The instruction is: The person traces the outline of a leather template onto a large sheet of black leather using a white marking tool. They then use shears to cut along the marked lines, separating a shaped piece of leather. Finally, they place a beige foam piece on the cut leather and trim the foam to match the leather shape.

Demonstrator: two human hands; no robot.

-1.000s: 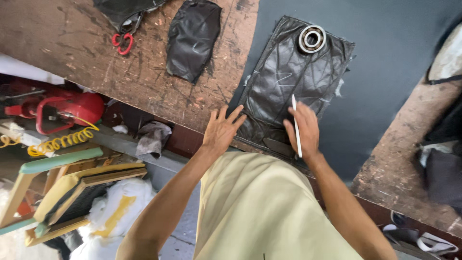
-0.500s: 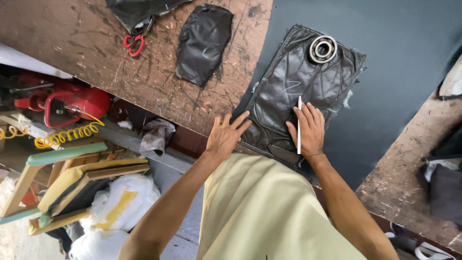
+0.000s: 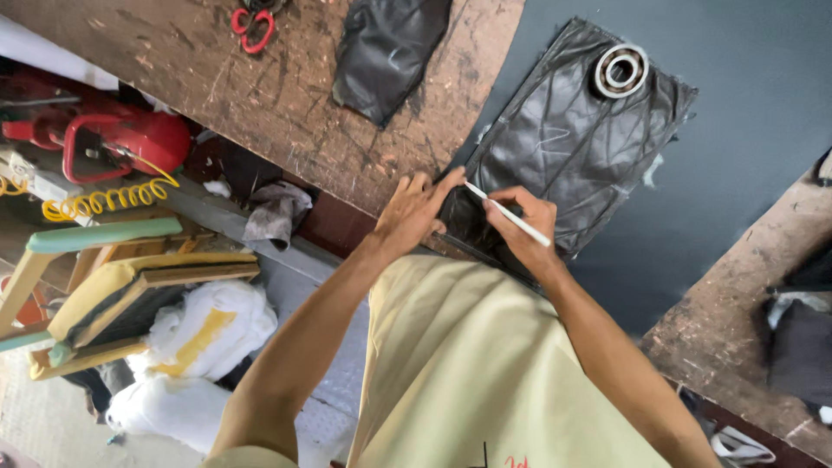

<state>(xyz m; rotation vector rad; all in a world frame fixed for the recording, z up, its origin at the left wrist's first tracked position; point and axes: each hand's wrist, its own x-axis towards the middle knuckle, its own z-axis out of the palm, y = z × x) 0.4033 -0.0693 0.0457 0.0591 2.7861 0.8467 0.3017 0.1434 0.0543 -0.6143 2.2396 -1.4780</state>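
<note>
Both hands have drawn together at the near corner of the black leather panel (image 3: 568,152) on the bench: left hand (image 3: 414,211) fingers pressed flat, right hand (image 3: 520,227) now pinching the white marking pencil (image 3: 507,214), tip down to mark

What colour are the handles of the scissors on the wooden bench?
Red; the scissors show at the head view's top edge.
</note>
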